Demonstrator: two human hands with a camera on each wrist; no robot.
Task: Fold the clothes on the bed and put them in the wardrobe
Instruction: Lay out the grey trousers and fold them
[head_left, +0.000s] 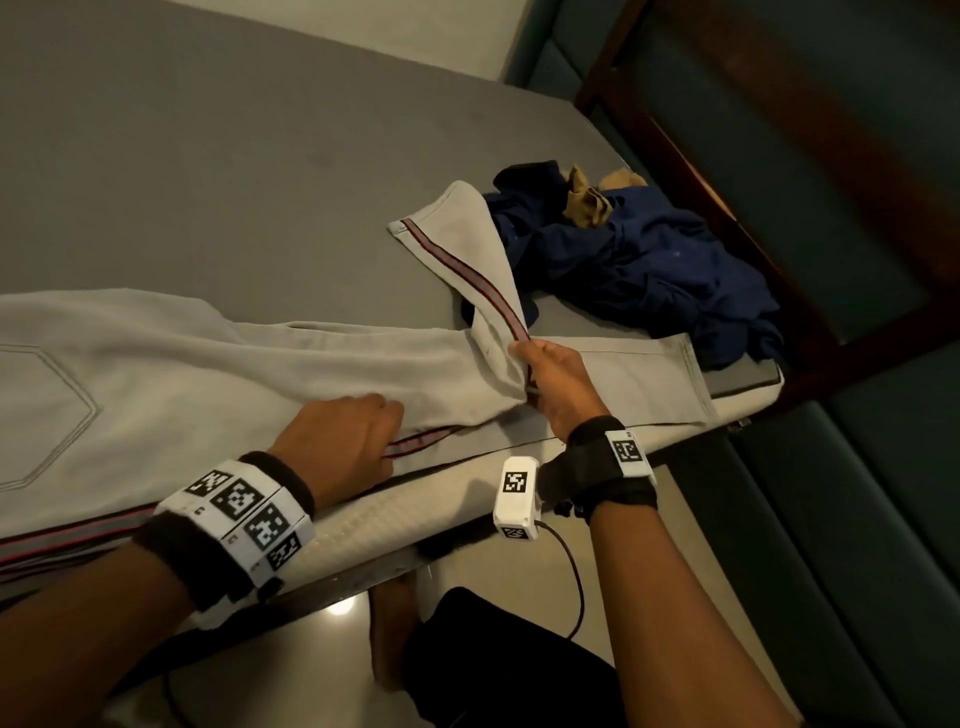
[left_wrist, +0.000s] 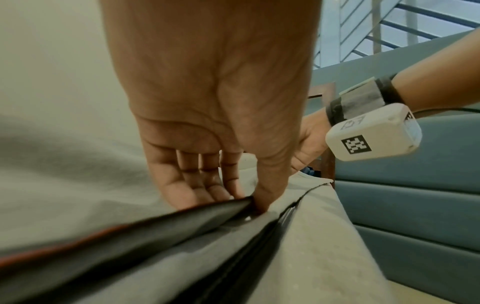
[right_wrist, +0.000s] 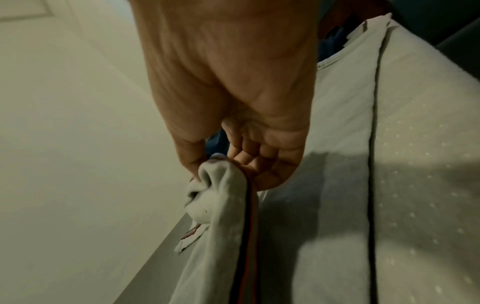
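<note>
Both your hands grasp the grey trousers (head_left: 322, 358): left hand (head_left: 337, 441) pinching the striped seam, right hand (head_left: 556, 384) clutching a bunched leg just beside it.

The bed (head_left: 234, 156), under a grey sheet, bore light grey trousers (head_left: 208, 364) stretched along its near edge, with a heap of dark blue clothes (head_left: 649, 260) beyond the trouser legs by its corner and a tan garment (head_left: 587, 200) on top.
</note>
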